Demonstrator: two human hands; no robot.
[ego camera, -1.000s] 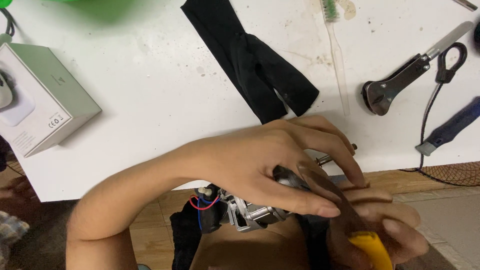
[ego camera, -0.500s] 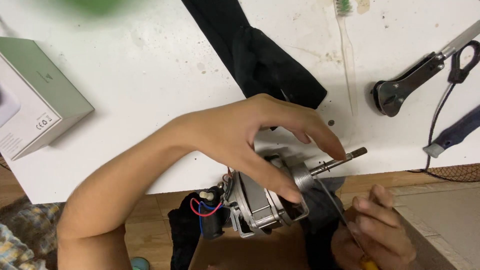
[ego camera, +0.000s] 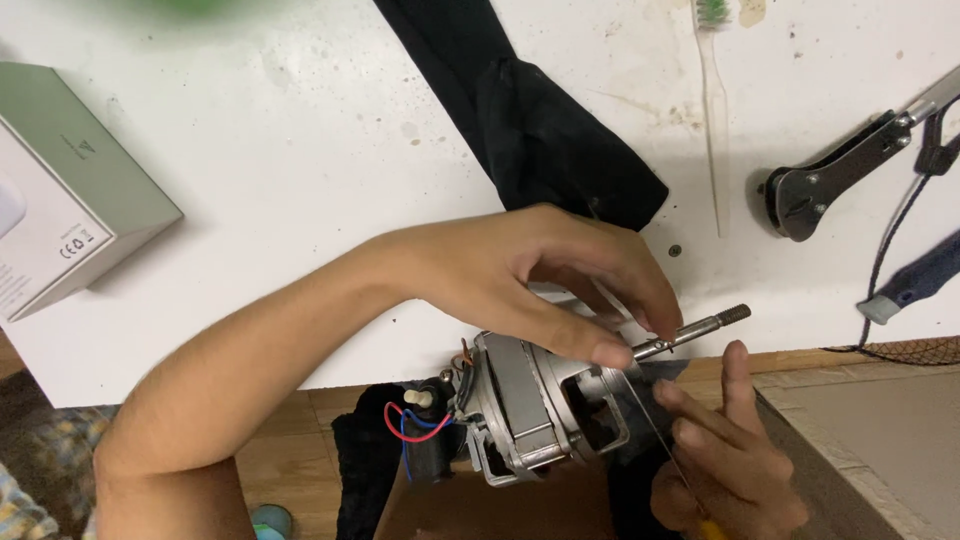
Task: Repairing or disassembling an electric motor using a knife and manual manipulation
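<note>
A grey metal electric motor [ego camera: 535, 405] with a threaded shaft [ego camera: 700, 328] sits below the white table's front edge, red and blue wires [ego camera: 410, 428] trailing from its left end. My left hand [ego camera: 530, 285] reaches over from the left and grips the motor's top and the base of the shaft with thumb and fingers. My right hand [ego camera: 725, 455] is at the lower right, holding a thin-bladed screwdriver [ego camera: 660, 440] with a yellow handle; its blade points up toward the motor's front housing.
On the white table [ego camera: 280, 180] lie a black cloth [ego camera: 530, 120], a toothbrush [ego camera: 715, 110], a black-handled tool [ego camera: 835, 175], a small screw [ego camera: 676, 250], a blue-handled tool [ego camera: 925, 280] and a white box [ego camera: 70, 200] at the left. Wooden floor shows below.
The motor has come into fuller view and its shaft now sticks out to the right. My left hand shifted up onto it; my right hand moved lower with the screwdriver.
</note>
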